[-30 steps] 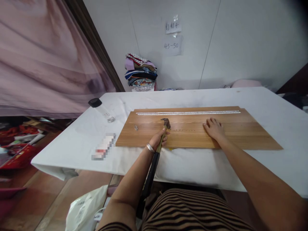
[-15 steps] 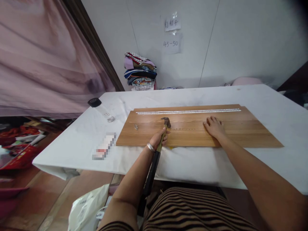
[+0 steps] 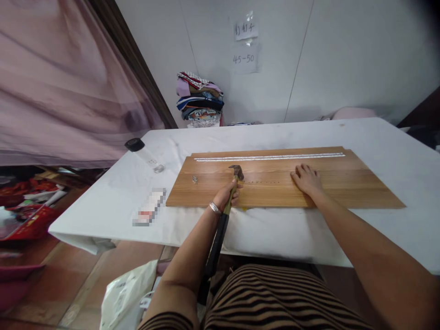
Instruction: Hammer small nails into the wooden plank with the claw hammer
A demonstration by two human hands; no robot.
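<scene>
My left hand is closed round the wooden shaft of a claw hammer, just below its metal head. The black grip runs back along my forearm. The hammer head is over the wooden board, at the left end of a row of small dark nail marks. My right hand rests on the board to the right of that row, palm down with fingers apart, holding nothing. A small pile of nails lies on the board's left part. Along the far edge run white measuring strips.
A clear bottle with a black cap lies at the left of the white-covered table. Nearer me is a blurred-out phone-shaped thing. Folded clothes are stacked behind the table. A white bag stands below.
The view has tilted slightly, so the scene sits a little higher. The hammer and both hands have hardly moved over the board.
</scene>
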